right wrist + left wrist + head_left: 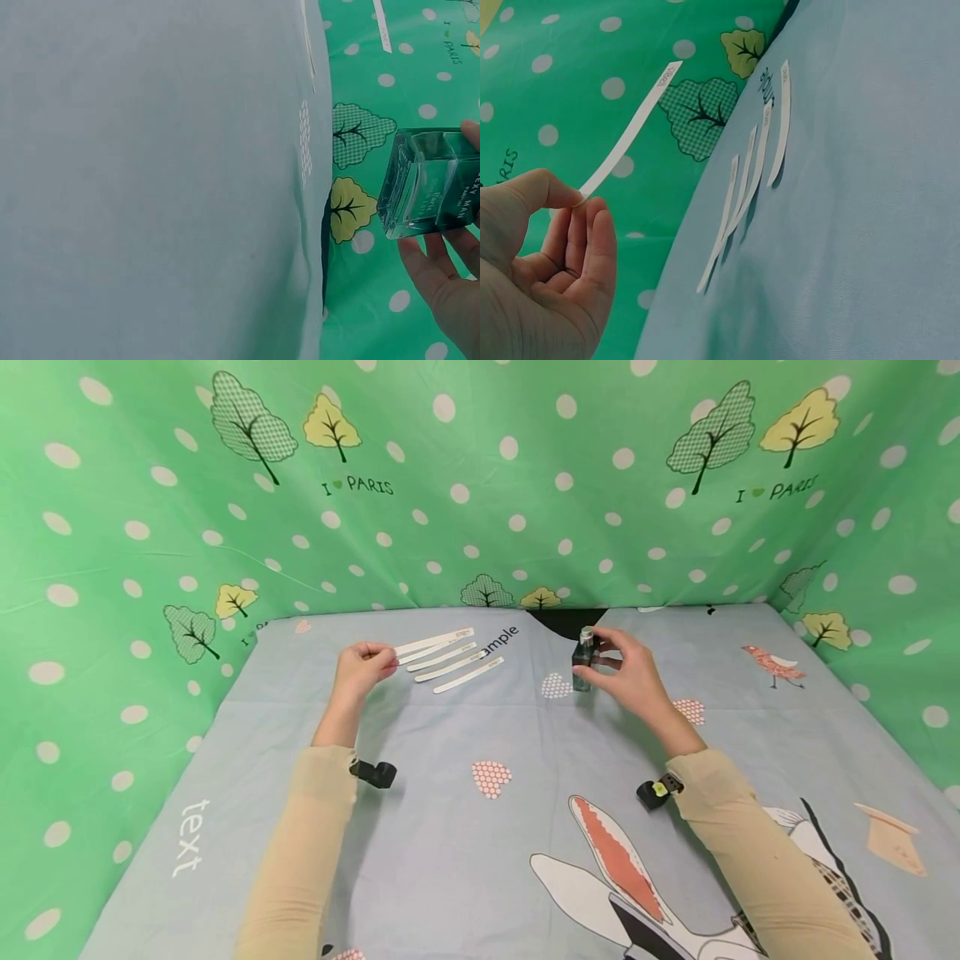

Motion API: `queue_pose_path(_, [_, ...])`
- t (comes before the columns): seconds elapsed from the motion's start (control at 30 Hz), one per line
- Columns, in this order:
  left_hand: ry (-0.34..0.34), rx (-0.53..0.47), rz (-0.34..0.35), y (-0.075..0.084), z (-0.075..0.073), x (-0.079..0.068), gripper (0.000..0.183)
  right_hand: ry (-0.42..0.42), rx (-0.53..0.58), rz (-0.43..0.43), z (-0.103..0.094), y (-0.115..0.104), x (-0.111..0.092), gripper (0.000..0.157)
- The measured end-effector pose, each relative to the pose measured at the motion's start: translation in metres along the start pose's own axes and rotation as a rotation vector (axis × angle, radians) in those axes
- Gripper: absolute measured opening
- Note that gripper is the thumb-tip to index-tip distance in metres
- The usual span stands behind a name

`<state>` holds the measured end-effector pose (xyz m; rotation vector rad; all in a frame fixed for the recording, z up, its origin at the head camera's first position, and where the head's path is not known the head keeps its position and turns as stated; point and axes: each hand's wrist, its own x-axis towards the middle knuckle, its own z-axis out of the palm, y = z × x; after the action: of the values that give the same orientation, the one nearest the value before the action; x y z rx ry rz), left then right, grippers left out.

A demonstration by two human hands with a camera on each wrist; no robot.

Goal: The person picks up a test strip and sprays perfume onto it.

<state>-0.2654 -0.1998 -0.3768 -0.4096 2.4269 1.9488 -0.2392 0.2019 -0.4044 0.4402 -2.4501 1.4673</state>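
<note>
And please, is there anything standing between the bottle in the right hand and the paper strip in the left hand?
Nothing visible stands between the bottle and the far tip of the held strip. The four other strips lie lower, on the cloth, out of that gap.

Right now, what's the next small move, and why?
Probably bring the bottle toward the raised strip: the right hand grips the bottle, the left hand pinches that strip by one end, and a clear gap separates them. Four other strips lie on the cloth.
</note>
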Motion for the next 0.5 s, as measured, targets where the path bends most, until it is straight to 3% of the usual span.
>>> queue_pose_path(0.23, [-0.006,0.007,-0.004,-0.0018,0.0017,-0.0002,0.015,0.013,-0.003,-0.053,0.0008,0.0038,-0.0002,0.067])
queue_pose_path(0.5, [-0.006,0.013,0.014,-0.0031,0.0039,-0.0009,0.018,0.019,-0.007,-0.016,0.0003,-0.0002,-0.0008,0.07])
